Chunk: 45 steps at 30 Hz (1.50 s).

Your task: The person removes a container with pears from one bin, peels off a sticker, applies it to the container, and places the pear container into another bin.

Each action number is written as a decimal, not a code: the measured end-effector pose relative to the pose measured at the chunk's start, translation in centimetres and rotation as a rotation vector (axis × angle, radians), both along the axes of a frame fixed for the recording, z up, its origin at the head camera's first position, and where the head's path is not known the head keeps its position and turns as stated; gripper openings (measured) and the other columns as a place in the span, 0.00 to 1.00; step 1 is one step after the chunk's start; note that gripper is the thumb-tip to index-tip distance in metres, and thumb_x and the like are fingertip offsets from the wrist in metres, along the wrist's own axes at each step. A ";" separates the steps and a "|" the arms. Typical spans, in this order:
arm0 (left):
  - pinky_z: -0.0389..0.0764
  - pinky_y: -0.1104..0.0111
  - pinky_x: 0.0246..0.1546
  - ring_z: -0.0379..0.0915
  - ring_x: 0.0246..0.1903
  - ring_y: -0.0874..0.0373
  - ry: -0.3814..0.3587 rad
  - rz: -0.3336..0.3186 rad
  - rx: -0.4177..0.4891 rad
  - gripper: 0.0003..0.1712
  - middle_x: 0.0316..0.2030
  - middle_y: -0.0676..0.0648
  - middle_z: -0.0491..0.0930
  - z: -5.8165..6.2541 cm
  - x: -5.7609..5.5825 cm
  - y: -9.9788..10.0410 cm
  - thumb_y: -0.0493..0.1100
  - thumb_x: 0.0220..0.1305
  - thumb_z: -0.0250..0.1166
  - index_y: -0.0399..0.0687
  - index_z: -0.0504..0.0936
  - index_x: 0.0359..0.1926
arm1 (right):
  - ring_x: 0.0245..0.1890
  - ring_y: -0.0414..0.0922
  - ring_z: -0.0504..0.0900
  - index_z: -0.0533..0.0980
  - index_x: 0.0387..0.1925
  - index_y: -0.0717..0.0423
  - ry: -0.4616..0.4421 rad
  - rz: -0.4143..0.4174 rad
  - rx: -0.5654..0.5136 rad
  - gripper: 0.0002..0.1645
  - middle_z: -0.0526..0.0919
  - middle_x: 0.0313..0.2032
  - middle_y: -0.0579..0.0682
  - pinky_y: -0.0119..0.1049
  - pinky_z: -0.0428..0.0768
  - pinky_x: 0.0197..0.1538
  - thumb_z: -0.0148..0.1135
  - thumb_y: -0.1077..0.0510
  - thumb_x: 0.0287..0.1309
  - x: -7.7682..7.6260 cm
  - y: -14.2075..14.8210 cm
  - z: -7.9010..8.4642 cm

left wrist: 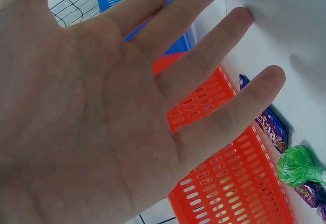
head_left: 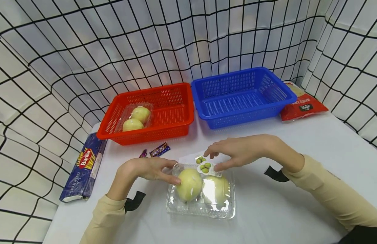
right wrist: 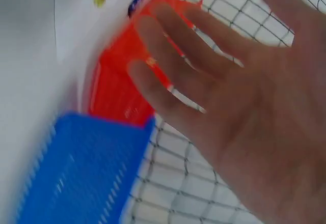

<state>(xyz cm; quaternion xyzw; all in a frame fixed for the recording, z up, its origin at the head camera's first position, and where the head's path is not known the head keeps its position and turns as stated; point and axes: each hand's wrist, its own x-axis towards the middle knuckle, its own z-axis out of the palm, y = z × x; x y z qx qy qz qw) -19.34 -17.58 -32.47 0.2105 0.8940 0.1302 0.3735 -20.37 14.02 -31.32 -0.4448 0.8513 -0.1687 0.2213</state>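
Observation:
A clear plastic clamshell box (head_left: 200, 210) with two pale yellow-green round fruits (head_left: 189, 185) lies at the front middle of the table. A printed label (head_left: 205, 167) with green fruit pictures shows at its far edge, by a white paper sheet (head_left: 186, 158). My left hand (head_left: 151, 169) is at the box's far left corner, its thumb over that corner; in the left wrist view its fingers are extended and spread. Beside the label is my right hand (head_left: 234, 152), fingers loosely bent. The right wrist view is blurred but shows the fingers apart and nothing held.
Behind stand a red basket (head_left: 151, 134) holding another fruit box (head_left: 136, 117) and a blue basket (head_left: 237, 118). Wrapped sweets (head_left: 160, 149) lie before the red one. A Barilla spaghetti pack (head_left: 83, 166) lies left, a red bag (head_left: 304, 105) right. Black netting (head_left: 164, 44) encloses the table.

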 end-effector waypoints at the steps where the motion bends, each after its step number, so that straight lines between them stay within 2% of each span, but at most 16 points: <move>1: 0.66 0.42 0.74 0.63 0.75 0.44 0.000 0.002 0.001 0.54 0.76 0.45 0.66 0.0 0.0 -0.1 0.75 0.59 0.65 0.50 0.65 0.77 | 0.68 0.45 0.75 0.68 0.71 0.40 0.009 -0.008 -0.030 0.34 0.78 0.66 0.44 0.49 0.73 0.72 0.58 0.34 0.70 0.1 -0.4 -0.2; 3: 0.66 0.42 0.74 0.62 0.75 0.44 0.004 -0.003 0.010 0.54 0.76 0.45 0.66 -0.1 0.1 -0.2 0.75 0.60 0.64 0.50 0.65 0.77 | 0.69 0.44 0.75 0.65 0.74 0.39 0.053 -0.016 -0.088 0.39 0.76 0.68 0.43 0.49 0.74 0.72 0.58 0.31 0.68 0.6 -1.4 -0.8; 5: 0.65 0.42 0.75 0.62 0.75 0.44 0.005 -0.007 0.020 0.53 0.76 0.46 0.66 -0.2 0.2 -0.2 0.74 0.61 0.64 0.49 0.65 0.77 | 0.72 0.46 0.71 0.59 0.78 0.39 0.177 -0.008 -0.102 0.45 0.70 0.73 0.45 0.53 0.72 0.73 0.57 0.28 0.67 1.7 -2.5 -1.3; 8: 0.65 0.43 0.75 0.63 0.75 0.46 -0.001 -0.018 0.035 0.52 0.75 0.47 0.67 -0.3 0.3 -0.3 0.74 0.62 0.63 0.51 0.65 0.77 | 0.78 0.50 0.62 0.52 0.81 0.40 0.390 0.051 -0.094 0.52 0.61 0.78 0.51 0.57 0.68 0.75 0.53 0.24 0.65 4.3 -4.0 -1.8; 11: 0.65 0.44 0.75 0.64 0.75 0.46 0.006 -0.037 0.032 0.50 0.75 0.48 0.68 -0.4 0.2 -0.4 0.74 0.63 0.61 0.52 0.66 0.77 | 0.80 0.52 0.57 0.44 0.83 0.38 0.534 0.113 -0.100 0.56 0.57 0.80 0.53 0.57 0.62 0.78 0.47 0.20 0.65 7.0 -5.2 -1.9; 13: 0.64 0.43 0.75 0.63 0.75 0.46 0.017 -0.052 0.032 0.48 0.75 0.48 0.68 -0.3 0.0 -0.5 0.73 0.65 0.61 0.53 0.66 0.77 | 0.80 0.52 0.57 0.38 0.83 0.36 0.531 0.128 -0.101 0.58 0.58 0.80 0.54 0.58 0.59 0.80 0.46 0.19 0.64 8.1 -5.7 -2.1; 16: 0.64 0.43 0.76 0.63 0.75 0.45 0.013 -0.050 0.040 0.48 0.75 0.46 0.68 -0.3 -0.2 -0.4 0.69 0.65 0.63 0.49 0.65 0.77 | 0.82 0.55 0.54 0.36 0.83 0.36 0.475 0.092 -0.029 0.60 0.54 0.81 0.58 0.59 0.53 0.82 0.47 0.18 0.63 8.5 -6.1 -2.9; 20: 0.65 0.42 0.75 0.64 0.74 0.44 -0.005 -0.036 0.042 0.50 0.74 0.44 0.68 -0.3 -0.2 -0.1 0.68 0.63 0.66 0.47 0.64 0.77 | 0.83 0.56 0.50 0.42 0.83 0.37 0.388 0.035 0.056 0.59 0.50 0.81 0.60 0.63 0.49 0.82 0.53 0.21 0.62 8.2 -6.0 -3.5; 23: 0.65 0.42 0.74 0.64 0.74 0.43 -0.004 -0.033 0.034 0.52 0.74 0.43 0.69 -0.2 -0.2 -0.1 0.69 0.62 0.67 0.47 0.64 0.77 | 0.82 0.56 0.51 0.40 0.83 0.33 0.340 0.007 0.077 0.62 0.53 0.81 0.58 0.67 0.48 0.80 0.58 0.22 0.58 7.9 -5.7 -3.1; 26: 0.66 0.41 0.74 0.64 0.74 0.41 -0.005 -0.045 0.048 0.50 0.73 0.41 0.70 -0.1 -0.4 -0.2 0.69 0.62 0.67 0.48 0.66 0.76 | 0.81 0.55 0.53 0.38 0.82 0.30 0.318 -0.010 0.098 0.66 0.56 0.80 0.57 0.71 0.46 0.79 0.63 0.21 0.54 7.6 -5.2 -2.6; 29: 0.68 0.40 0.71 0.66 0.72 0.40 -0.011 -0.062 0.075 0.47 0.72 0.40 0.71 -0.1 -0.4 -0.4 0.70 0.62 0.66 0.51 0.69 0.74 | 0.80 0.54 0.55 0.40 0.82 0.29 0.324 -0.003 0.115 0.65 0.59 0.78 0.56 0.72 0.46 0.79 0.65 0.23 0.53 7.2 -4.8 -2.2; 33: 0.69 0.40 0.71 0.67 0.72 0.42 -0.008 -0.046 0.068 0.45 0.72 0.43 0.72 -0.2 -0.4 -0.4 0.71 0.62 0.66 0.56 0.71 0.73 | 0.77 0.52 0.60 0.46 0.81 0.31 0.348 0.009 0.151 0.63 0.65 0.74 0.54 0.67 0.47 0.81 0.66 0.23 0.51 6.8 -4.3 -1.7; 37: 0.70 0.44 0.72 0.68 0.72 0.47 0.036 -0.038 0.057 0.35 0.71 0.50 0.74 -0.3 -0.1 -0.1 0.69 0.67 0.62 0.62 0.76 0.70 | 0.75 0.50 0.64 0.49 0.81 0.32 0.330 -0.008 0.199 0.64 0.67 0.71 0.51 0.61 0.48 0.83 0.68 0.24 0.48 6.4 -3.4 -1.1; 40: 0.72 0.46 0.70 0.70 0.71 0.49 0.071 -0.033 0.055 0.30 0.68 0.54 0.77 -0.4 0.1 0.1 0.68 0.70 0.59 0.65 0.79 0.67 | 0.75 0.53 0.64 0.49 0.81 0.34 0.294 -0.023 0.223 0.65 0.66 0.72 0.54 0.58 0.54 0.82 0.70 0.26 0.48 6.0 -2.8 -0.6; 45: 0.72 0.46 0.71 0.70 0.70 0.50 0.090 -0.024 0.054 0.28 0.67 0.54 0.78 -0.3 0.3 0.3 0.66 0.71 0.58 0.64 0.80 0.66 | 0.76 0.59 0.62 0.47 0.81 0.39 0.236 -0.059 0.267 0.66 0.62 0.76 0.61 0.57 0.60 0.79 0.71 0.28 0.49 5.1 -2.0 -0.2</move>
